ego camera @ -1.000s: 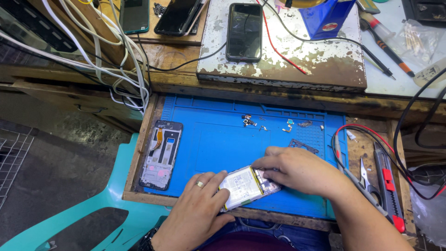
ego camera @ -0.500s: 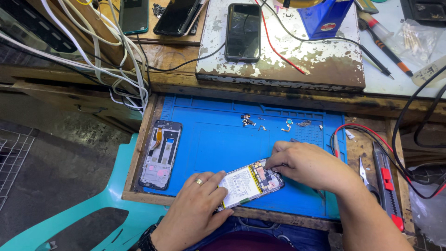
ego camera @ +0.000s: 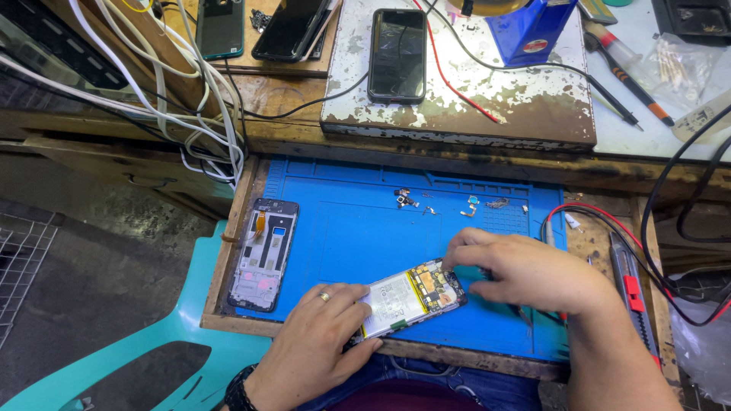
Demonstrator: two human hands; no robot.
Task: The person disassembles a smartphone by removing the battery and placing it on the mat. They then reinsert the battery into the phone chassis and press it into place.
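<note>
Down on the blue rubber repair mat (ego camera: pixel 365 243), an opened smartphone with its back cover off (ego camera: pixel 411 297) lies tilted at the near edge, white battery and circuit board showing. The left hand (ego camera: pixel 320 350), a ring on one finger, grips the phone's near-left end, fingers curled over its edge and pinning it to the mat. The right hand (ego camera: pixel 525 274) comes in from the right, fingertips (ego camera: pixel 457 255) pinched together right at the phone's far end, over the board; what they pinch is too small to tell.

On the mat's left edge lies a stripped phone frame with a grey inner face (ego camera: pixel 265 255), well apart from the hands. Small loose parts and screws (ego camera: pixel 449 204) are scattered along the mat's far side. To the right, a red-and-grey utility knife (ego camera: pixel 632 293) lies on the wooden tray beside red and black wires (ego camera: pixel 609 228). Farther off, a black smartphone (ego camera: pixel 397 55) lies face up on a chipped white slab (ego camera: pixel 518 99), and white cables (ego camera: pixel 190 99) hang down at the left.
</note>
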